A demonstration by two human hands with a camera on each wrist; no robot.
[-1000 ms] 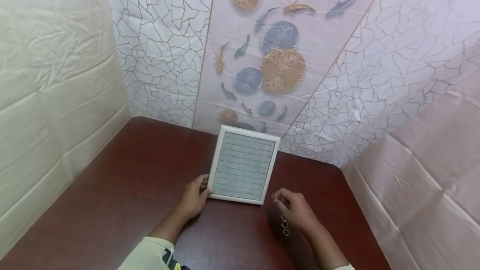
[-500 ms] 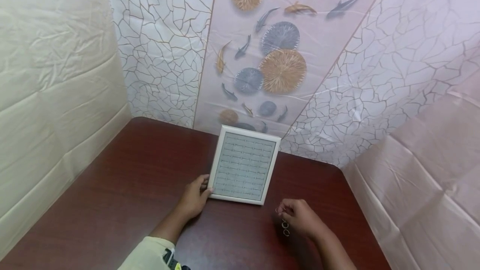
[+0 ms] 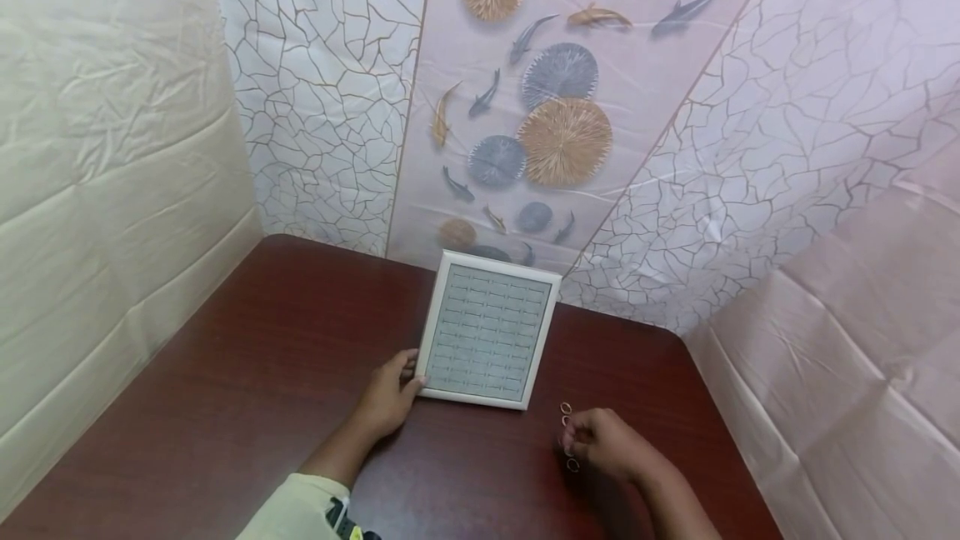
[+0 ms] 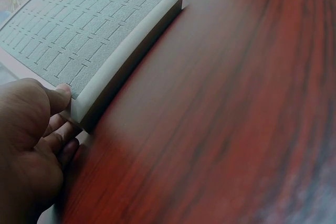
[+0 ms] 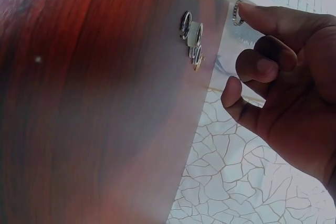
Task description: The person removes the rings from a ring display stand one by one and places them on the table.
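A white-framed ring display board (image 3: pixel 487 332) with rows of slits in a grey pad leans up on the table. My left hand (image 3: pixel 390 394) grips its lower left corner; the thumb (image 4: pixel 60 98) lies on the front and the other fingers pass behind. My right hand (image 5: pixel 294 72) pinches a silver ring (image 5: pixel 238 13) at the thumb tip, with the remaining fingers curled. Just below that hand, loose rings (image 5: pixel 186 23) lie in a row on the table. In the head view, one ring (image 3: pixel 566 408) shows beyond my right hand, another ring (image 3: pixel 573 465) nearer me; the hand hides part of the row.
The dark red wooden table (image 3: pixel 262 407) has a rounded far edge. A patterned cloth (image 3: pixel 555 140) with fish and round shapes hangs behind it, and pale padded panels (image 3: pixel 127 148) close in both sides. A black watch (image 3: pixel 341 517) is on my left wrist.
My right hand has drawn back from beside the board, down toward me over the row of rings. A ring now lies at the row's far end. The left hand and board stay put.
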